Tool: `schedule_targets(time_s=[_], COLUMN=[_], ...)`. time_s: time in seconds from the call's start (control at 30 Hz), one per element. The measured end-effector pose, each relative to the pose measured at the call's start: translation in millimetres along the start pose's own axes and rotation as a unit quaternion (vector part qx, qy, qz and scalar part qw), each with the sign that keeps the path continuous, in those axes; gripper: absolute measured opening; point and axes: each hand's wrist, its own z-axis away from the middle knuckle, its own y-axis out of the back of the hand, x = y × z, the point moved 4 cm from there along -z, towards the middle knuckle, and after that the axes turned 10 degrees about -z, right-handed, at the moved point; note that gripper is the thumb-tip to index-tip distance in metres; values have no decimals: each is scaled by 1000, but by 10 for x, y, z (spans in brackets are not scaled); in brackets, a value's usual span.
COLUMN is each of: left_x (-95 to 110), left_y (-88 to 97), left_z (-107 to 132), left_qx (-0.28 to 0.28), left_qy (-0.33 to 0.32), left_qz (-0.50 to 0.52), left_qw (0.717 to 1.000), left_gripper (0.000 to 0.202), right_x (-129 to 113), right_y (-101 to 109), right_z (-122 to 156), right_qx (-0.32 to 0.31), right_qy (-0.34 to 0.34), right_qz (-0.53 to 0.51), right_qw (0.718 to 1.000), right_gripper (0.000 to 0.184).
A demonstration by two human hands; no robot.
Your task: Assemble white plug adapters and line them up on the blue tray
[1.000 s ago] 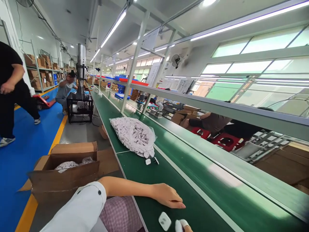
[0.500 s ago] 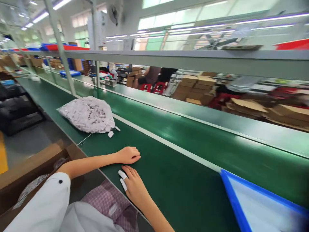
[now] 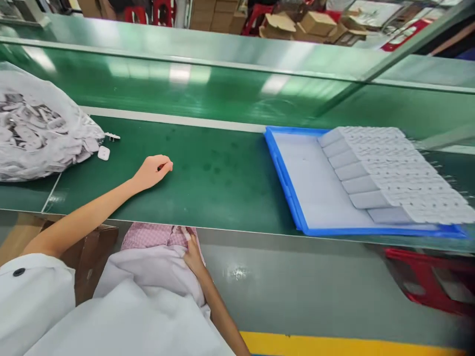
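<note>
Moved since half a second ago: view swung down and to 3 o'clock; right hand gone from the belt beside the left down to the lap; blue tray, earlier only a corner at 4 o'clock, now fully in view.
Left hand [image 3: 150, 171]: resting on the green counter [image 3: 222, 178] left of centre; grip loosely curled, thumb against fingertips, something small and dark perhaps pinched there, too small to tell.
Right hand [image 3: 192, 253]: below the counter edge at 6 o'clock, fingers pressed on white and pink checked cloth in the lap; grip closed or not, cannot tell.
Parts bag [image 3: 33, 131]: clear bag of small white pieces at 9 o'clock on the counter, well apart from the tray.
Loose parts: white plug piece [image 3: 103, 153] and small pronged piece [image 3: 112, 136] just beside the bag, at 10 o'clock from the left hand, near but not touched.
Blue tray [image 3: 285, 183]: at 3 o'clock, its right portion filled with overlapping rows of white adapters [image 3: 393, 173], left portion bare.
Step in hand: judged as a pause between pieces, neither hand clearly carrying a part.
Next move calls for: a reach toward 10 o'clock for the loose parts or the bag mouth, with the right hand brought back up to the counter.
Writing and brands: none readable; adapters blurred, faces blank at this sharpness.
Beyond: cardboard boxes [image 3: 311, 22] and red stools at 12 o'clock.
</note>
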Motion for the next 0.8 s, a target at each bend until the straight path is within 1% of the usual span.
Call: schedule_targets(time_s=[0.07, 0.1, 0.17, 0.2, 0.27, 0.33, 0.43, 0.47, 0.53, 0.6, 0.67, 0.7, 0.73, 0.8], left_x=[17, 20, 12, 5, -7, -13, -15, -15, -5, 28, 85, 114, 135, 139], left_y=[9, 14, 29, 37, 58, 78, 92, 90, 74, 48, 21, 7, -5, -30], left_z=[9, 16, 33, 43, 68, 96, 130, 135, 135, 129, 127, 130, 135, 135], left_qx=[-3, -1, 9, 14, 22, 28, 36, 38, 38, 33, 24, 17, 12, 5], left_qy=[-7, -8, -6, -4, -4, -10, -24, -29, -45, -71, -109, -132, -153, -181], left_qz=[1, 0, -6, -9, -14, -19, -27, -30, -39, -50, -61, -65, -68, -66], left_qw=[1000, 1000, 1000, 1000, 1000, 999, 999, 998, 998, 996, 992, 989, 986, 981], left_gripper=[30, 30, 31, 31, 31, 32, 32, 32, 32, 32, 34, 35, 36, 34], right_x=[-15, -48, -101, -110, -100, -94, -206, -292, -543, -882, -1272, -1463, -1637, -1910], right_y=[-162, -189, -175, -145, -72, 5, 124, 170, 281, 432, 636, 762, 898, 1163], right_z=[-224, -330, -468, -491, -458, -369, -206, -146, -15, 96, 107, 44, -76, -472], right_qx=[-25, -31, -34, -31, -27, -25, -28, -30, -40, -67, -109, -119, -114, -83], right_qy=[-4, 0, 6, 7, 9, 16, 35, 44, 69, 105, 159, 188, 212, 238], right_qz=[15, 19, 24, 26, 30, 32, 28, 24, 9, -24, -71, -78, -74, -39], right_qw=[1000, 999, 999, 999, 999, 999, 999, 998, 997, 992, 979, 972, 968, 967], right_gripper=[54, 51, 46, 43, 38, 36, 34, 32, 29, 29, 32, 34, 35, 36])
